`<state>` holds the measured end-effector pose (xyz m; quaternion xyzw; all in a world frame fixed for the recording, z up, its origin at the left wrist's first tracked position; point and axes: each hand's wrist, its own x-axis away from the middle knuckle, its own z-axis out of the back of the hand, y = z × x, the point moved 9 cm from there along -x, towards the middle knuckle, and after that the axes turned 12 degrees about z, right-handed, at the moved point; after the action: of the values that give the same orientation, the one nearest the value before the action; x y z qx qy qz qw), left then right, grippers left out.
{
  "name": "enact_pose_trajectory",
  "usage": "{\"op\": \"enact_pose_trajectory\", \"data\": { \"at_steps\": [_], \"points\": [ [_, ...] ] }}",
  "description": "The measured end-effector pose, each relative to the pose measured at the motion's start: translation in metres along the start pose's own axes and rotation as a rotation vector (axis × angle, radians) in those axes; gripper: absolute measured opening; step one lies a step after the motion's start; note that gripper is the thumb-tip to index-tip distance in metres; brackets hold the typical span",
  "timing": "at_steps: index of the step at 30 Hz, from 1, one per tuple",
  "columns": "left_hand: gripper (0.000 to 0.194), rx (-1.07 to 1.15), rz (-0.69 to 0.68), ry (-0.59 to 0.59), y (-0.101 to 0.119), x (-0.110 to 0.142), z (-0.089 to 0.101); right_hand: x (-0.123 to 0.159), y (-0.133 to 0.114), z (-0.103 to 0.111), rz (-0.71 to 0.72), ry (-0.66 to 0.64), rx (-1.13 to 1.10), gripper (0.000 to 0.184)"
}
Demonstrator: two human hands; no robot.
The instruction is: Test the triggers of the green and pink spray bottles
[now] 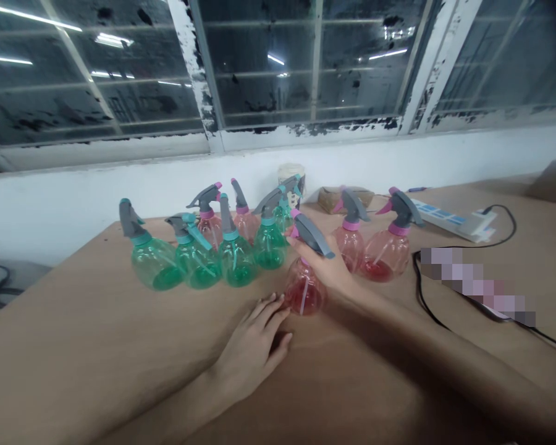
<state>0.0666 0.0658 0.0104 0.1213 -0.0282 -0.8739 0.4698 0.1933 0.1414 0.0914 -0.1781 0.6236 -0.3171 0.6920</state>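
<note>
Wooden surface (97,321) below dark windows (264,62): the right hand (330,267) clasps the front red bottle (308,296) by its neck, left hand (251,343) open, fingers loosely extended beside it. Part-filled, thin-walled, it looks light and slick; the neck seems the surest hold.

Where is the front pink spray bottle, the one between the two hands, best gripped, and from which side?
Probably around the narrow neck, just under the grey spray head, coming from the right as the right hand does. The front pink spray bottle swells into a wide, round body below, and the left hand lies by its left side.
</note>
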Motion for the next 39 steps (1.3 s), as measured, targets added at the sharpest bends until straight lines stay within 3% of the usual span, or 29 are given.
{"op": "enact_pose_trajectory", "data": {
  "at_steps": [18,24,39],
  "points": [
    [0.034,0.015,0.002,0.031,0.0,0.0002,0.002,-0.0016,-0.0062,-0.0002,-0.012,-0.019,0.031,0.008],
    [0.034,0.016,-0.005,0.039,0.0003,0.0003,0.0022,-0.0028,-0.0025,-0.0002,-0.004,0.003,0.024,0.019],
    [0.035,0.027,-0.004,0.023,-0.0012,0.0011,-0.0007,-0.0007,-0.0004,-0.0011,-0.005,0.0,0.019,0.022]
  ]
}}
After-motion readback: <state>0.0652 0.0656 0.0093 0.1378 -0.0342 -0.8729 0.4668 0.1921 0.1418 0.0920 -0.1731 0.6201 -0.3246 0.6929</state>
